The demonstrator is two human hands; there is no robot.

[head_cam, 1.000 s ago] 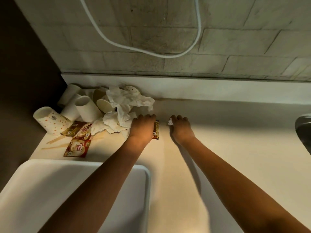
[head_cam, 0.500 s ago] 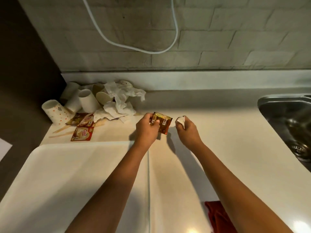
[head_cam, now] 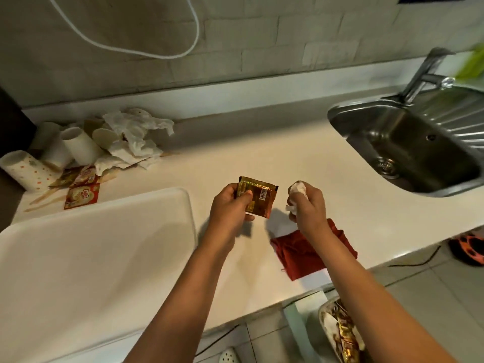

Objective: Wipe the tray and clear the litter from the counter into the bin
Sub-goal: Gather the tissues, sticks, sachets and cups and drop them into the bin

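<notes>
Brown sachet (head_cam: 258,196) pinched in left hand (head_cam: 230,209), tissue wad (head_cam: 297,191) clutched in right hand (head_cam: 310,206); evidently gathered for bin (head_cam: 340,334), near right.

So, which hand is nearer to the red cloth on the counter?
Right. The right hand, gripping crumpled white tissue, is directly above the red cloth; the left hand is off to its left.

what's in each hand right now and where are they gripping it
The left hand pinches the brown sachet by its left edge. The right hand is curled around a crumpled white tissue, which pokes out above and below the fingers.
</notes>
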